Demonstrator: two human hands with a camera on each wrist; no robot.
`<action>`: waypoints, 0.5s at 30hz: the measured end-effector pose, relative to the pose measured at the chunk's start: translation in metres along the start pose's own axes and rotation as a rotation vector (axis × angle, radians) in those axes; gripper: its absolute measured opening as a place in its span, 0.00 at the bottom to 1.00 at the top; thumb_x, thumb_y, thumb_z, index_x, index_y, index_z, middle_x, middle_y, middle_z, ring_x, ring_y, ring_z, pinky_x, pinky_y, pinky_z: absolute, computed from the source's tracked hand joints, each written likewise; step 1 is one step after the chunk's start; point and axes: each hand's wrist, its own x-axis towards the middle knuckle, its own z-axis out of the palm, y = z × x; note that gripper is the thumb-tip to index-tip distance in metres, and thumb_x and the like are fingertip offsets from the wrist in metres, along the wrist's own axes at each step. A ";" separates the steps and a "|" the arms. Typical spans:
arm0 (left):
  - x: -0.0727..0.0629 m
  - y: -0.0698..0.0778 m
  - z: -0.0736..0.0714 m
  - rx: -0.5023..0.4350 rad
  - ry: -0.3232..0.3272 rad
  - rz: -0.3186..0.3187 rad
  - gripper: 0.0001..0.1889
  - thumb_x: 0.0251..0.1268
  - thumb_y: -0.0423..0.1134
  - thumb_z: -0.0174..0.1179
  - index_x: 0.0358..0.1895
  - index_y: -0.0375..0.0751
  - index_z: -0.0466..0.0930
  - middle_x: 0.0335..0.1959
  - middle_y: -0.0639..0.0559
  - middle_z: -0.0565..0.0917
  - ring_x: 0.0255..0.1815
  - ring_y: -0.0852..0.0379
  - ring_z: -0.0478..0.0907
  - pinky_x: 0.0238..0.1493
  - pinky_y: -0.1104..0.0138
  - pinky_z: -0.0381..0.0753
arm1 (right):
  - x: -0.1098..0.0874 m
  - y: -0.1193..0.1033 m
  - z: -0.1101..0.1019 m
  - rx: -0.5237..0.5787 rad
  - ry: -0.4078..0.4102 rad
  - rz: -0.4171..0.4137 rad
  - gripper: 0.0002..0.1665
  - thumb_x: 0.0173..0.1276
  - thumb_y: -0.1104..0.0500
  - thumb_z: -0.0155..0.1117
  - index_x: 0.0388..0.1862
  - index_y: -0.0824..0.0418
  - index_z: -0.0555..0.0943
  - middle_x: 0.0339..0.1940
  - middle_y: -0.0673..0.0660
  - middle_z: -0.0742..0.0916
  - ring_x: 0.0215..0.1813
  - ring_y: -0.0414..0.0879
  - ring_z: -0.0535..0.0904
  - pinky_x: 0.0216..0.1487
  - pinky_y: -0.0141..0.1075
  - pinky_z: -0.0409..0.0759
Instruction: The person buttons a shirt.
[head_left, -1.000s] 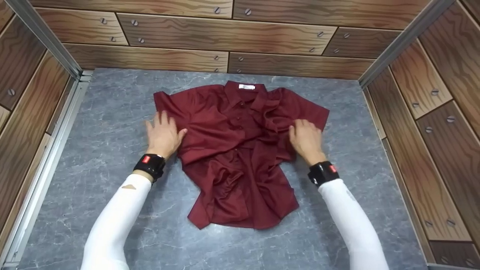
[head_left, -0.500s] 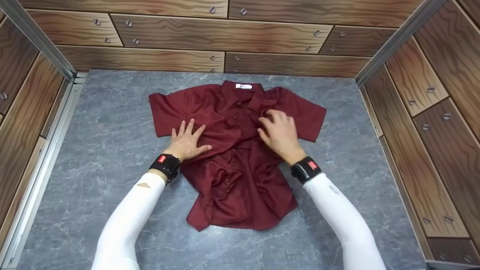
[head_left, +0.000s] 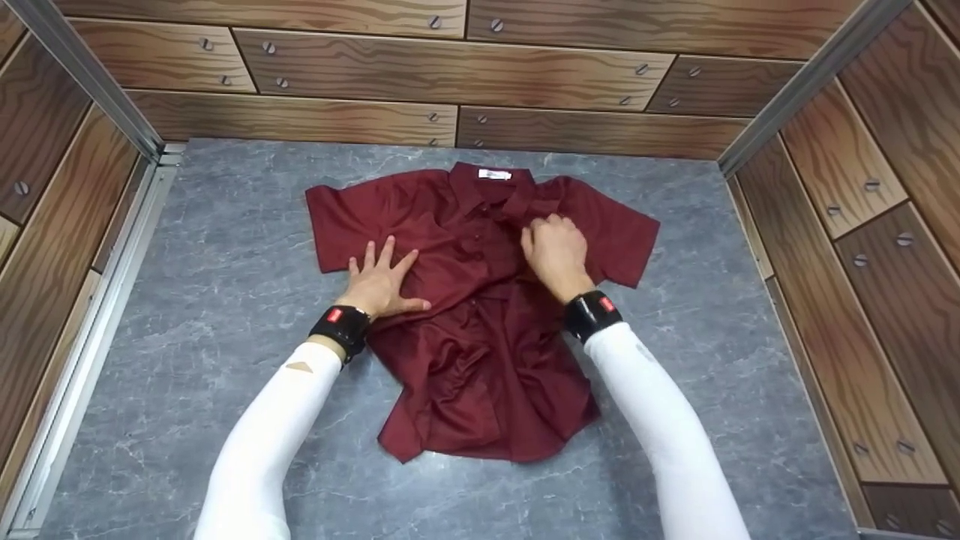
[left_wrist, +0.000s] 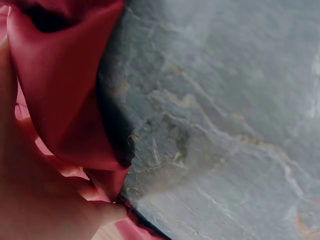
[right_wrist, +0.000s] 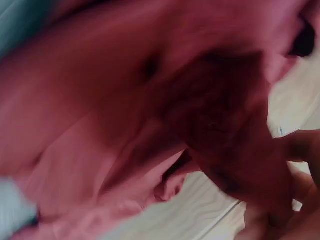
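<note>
A dark red short-sleeved button-up shirt (head_left: 442, 259) lies front up with its collar (head_left: 480, 196) toward the back wall. Its lower half is rumpled. My left hand (head_left: 377, 288) rests on the shirt's left side, fingers spread flat and thumb pointing inward. On the right of the chest, just below the collar, my right hand (head_left: 556, 253) pinches the cloth with curled fingers. The right wrist view has a fold of the shirt (right_wrist: 225, 115) raised between thumb and fingers (right_wrist: 300, 145). In the left wrist view, the shirt's side edge (left_wrist: 60, 90) bulges up beside the hand.
The shirt lies on a grey marbled tabletop (head_left: 225, 315). Wood-patterned panels stand at the back (head_left: 360, 67) and right (head_left: 862, 300), with more at the left. A metal rail (head_left: 82, 360) runs along the left edge.
My left hand has moved inward from the sleeve onto the shirt's side and spread out. The right hand has shifted left onto the chest and gripped the cloth. Both sleeves now lie more uncovered.
</note>
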 end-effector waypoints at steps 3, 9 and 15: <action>0.000 0.000 0.000 -0.001 -0.004 -0.003 0.55 0.46 0.75 0.60 0.77 0.62 0.46 0.80 0.42 0.37 0.78 0.34 0.32 0.70 0.33 0.38 | 0.011 -0.003 -0.004 0.204 -0.008 0.124 0.16 0.69 0.49 0.55 0.33 0.58 0.84 0.32 0.61 0.87 0.37 0.64 0.83 0.38 0.56 0.79; 0.001 0.000 0.000 0.014 -0.009 -0.008 0.55 0.46 0.75 0.60 0.78 0.63 0.45 0.80 0.43 0.37 0.78 0.34 0.32 0.70 0.33 0.39 | 0.024 -0.014 -0.001 0.616 -0.162 0.138 0.18 0.72 0.53 0.53 0.50 0.61 0.83 0.40 0.60 0.89 0.43 0.56 0.86 0.45 0.47 0.82; 0.001 -0.001 0.000 0.011 -0.012 -0.010 0.55 0.46 0.76 0.60 0.77 0.63 0.45 0.80 0.43 0.37 0.78 0.34 0.32 0.70 0.33 0.39 | 0.014 -0.005 0.003 0.773 -0.425 0.022 0.20 0.74 0.60 0.48 0.60 0.64 0.78 0.51 0.60 0.87 0.46 0.51 0.83 0.45 0.35 0.79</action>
